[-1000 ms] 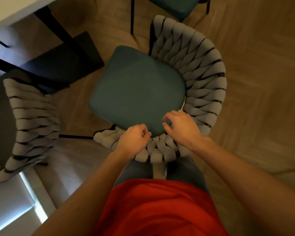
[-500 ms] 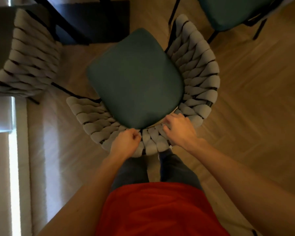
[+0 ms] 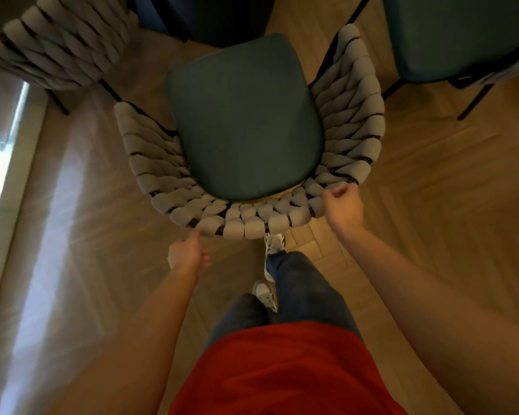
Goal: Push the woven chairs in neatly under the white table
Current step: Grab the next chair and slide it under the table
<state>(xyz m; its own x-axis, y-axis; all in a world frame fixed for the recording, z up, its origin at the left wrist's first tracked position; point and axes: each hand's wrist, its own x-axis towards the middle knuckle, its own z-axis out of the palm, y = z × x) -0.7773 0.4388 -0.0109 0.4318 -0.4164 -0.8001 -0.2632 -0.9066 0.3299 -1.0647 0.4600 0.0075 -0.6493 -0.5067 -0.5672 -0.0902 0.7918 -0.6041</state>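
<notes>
Fingers, right: we are seeing the right hand curling its fingers over the near right rim of the woven chair, gripping the backrest.
Fingers, left: the left hand is hanging just below the near left rim, fingers loosely curled and holding nothing; whether a fingertip is touching the weave, we cannot tell.
Chair in hand: it is standing on the wooden floor in front of us, green seat pointing away, with dark shapes lying beyond its far edge.
Worktop: the white top is not showing, so we cannot tell how far under it the chair is sitting.
Progress: we are judging the push as under way, not finished.
Chairs counted: three are showing – this one, the left chair far left, the right chair far right.
Hands counted: two.
</notes>
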